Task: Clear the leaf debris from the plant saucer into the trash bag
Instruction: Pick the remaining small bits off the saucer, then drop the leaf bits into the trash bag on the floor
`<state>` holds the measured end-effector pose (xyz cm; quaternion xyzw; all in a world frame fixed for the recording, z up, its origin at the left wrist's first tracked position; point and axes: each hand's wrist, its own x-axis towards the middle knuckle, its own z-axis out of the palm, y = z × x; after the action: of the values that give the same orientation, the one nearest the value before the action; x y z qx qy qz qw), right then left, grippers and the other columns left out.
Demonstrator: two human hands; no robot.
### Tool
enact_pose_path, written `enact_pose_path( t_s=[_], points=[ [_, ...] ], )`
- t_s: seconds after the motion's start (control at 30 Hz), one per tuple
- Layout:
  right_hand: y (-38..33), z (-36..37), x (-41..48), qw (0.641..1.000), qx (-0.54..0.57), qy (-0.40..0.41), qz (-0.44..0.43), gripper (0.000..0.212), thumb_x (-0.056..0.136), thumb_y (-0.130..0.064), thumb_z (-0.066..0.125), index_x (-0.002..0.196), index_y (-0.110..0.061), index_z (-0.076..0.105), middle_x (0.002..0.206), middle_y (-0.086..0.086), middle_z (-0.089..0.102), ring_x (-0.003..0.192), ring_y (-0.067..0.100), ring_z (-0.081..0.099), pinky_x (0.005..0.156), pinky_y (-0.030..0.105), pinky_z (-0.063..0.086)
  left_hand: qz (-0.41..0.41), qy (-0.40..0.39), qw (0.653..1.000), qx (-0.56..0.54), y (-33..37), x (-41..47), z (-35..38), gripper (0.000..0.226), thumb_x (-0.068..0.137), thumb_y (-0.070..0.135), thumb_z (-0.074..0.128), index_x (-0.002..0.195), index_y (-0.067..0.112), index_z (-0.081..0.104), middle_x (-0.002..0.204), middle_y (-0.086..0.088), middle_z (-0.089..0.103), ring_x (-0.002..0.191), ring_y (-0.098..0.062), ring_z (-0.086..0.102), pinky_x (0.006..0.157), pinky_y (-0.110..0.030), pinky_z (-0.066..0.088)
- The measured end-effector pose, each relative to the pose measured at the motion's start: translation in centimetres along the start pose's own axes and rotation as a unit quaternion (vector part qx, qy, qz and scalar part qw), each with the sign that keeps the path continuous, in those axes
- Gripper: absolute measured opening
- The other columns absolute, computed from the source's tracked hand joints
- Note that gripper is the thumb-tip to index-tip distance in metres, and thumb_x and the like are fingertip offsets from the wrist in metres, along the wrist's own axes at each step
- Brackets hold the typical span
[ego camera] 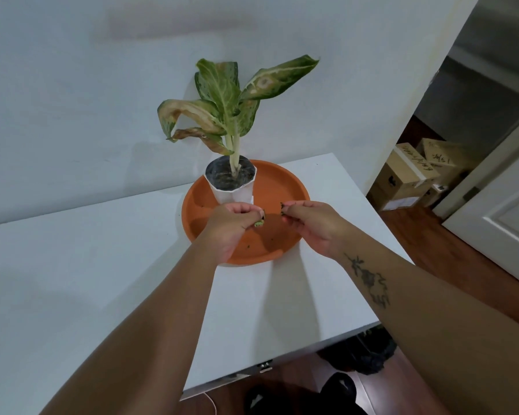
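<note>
An orange plant saucer (pixel 285 187) sits on the white table (pixel 108 265) near the wall. A white pot (pixel 232 190) with a wilting green plant (pixel 225 100) stands in the saucer's far left part. Both hands hover over the saucer's middle. My left hand (pixel 232 226) pinches a small green leaf piece (pixel 259 224) in its fingertips. My right hand (pixel 315 224) pinches a dark leaf scrap (pixel 283 208). A few dark crumbs (pixel 271 238) lie on the saucer floor. A black trash bag (pixel 363 353) sits on the floor below the table's near right edge.
The wall stands directly behind the table. A doorway at the right opens onto stacked cardboard boxes (pixel 408 178). A white door (pixel 504 202) stands at the far right. Wooden floor runs along the table's right side, with dark shoes (pixel 339 390) beneath the near edge.
</note>
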<state>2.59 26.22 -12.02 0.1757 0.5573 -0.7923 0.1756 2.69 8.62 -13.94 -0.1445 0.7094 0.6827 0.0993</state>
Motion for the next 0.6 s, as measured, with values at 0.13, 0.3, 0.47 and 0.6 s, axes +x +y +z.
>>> enact_pose_path(
  t_s=[0.13, 0.3, 0.47, 0.6],
  points=[
    [-0.1, -1.5, -0.5, 0.999, 0.038, 0.016, 0.003, 0.011, 0.085, 0.005, 0.063, 0.096, 0.001, 0.066, 0.087, 0.011, 0.065, 0.071, 0.017, 0.064, 0.068, 0.018, 0.058, -0.009, -0.031, 0.999, -0.03, -0.3, 0.1, 1.7, 0.01, 0.083, 0.005, 0.073, 0.091, 0.002, 0.075, 0.079, -0.009, 0.072, 0.076, -0.017, 0.065, 0.083, -0.03, 0.054],
    [-0.7, -3.8, -1.3, 0.998, 0.062, 0.013, -0.004, 0.007, 0.087, 0.005, 0.061, 0.092, 0.003, 0.065, 0.083, 0.012, 0.068, 0.072, 0.017, 0.067, 0.074, 0.02, 0.059, -0.02, -0.063, 0.996, -0.066, 0.2, -0.6, 4.8, 0.011, 0.086, 0.004, 0.07, 0.095, -0.002, 0.072, 0.078, -0.01, 0.07, 0.069, -0.015, 0.065, 0.071, -0.024, 0.056],
    [-1.5, -7.2, -2.4, 0.996, 0.077, 0.033, -0.013, 0.006, 0.087, 0.006, 0.06, 0.088, 0.002, 0.065, 0.08, 0.011, 0.067, 0.073, 0.016, 0.065, 0.07, 0.018, 0.058, -0.033, -0.118, 0.989, -0.083, 0.1, -1.0, 9.0, 0.005, 0.089, 0.0, 0.065, 0.087, 0.001, 0.069, 0.078, -0.01, 0.068, 0.069, -0.015, 0.063, 0.073, -0.02, 0.055],
    [-2.6, -11.5, -3.3, 0.994, 0.092, 0.055, -0.022, 0.005, 0.087, 0.006, 0.06, 0.087, 0.002, 0.064, 0.083, 0.012, 0.064, 0.075, 0.017, 0.063, 0.07, 0.018, 0.058, -0.018, -0.142, 0.987, -0.077, 0.1, -1.7, 13.5, 0.008, 0.089, -0.004, 0.063, 0.083, -0.001, 0.067, 0.073, -0.009, 0.064, 0.065, -0.013, 0.06, 0.065, -0.016, 0.052]
  ],
)
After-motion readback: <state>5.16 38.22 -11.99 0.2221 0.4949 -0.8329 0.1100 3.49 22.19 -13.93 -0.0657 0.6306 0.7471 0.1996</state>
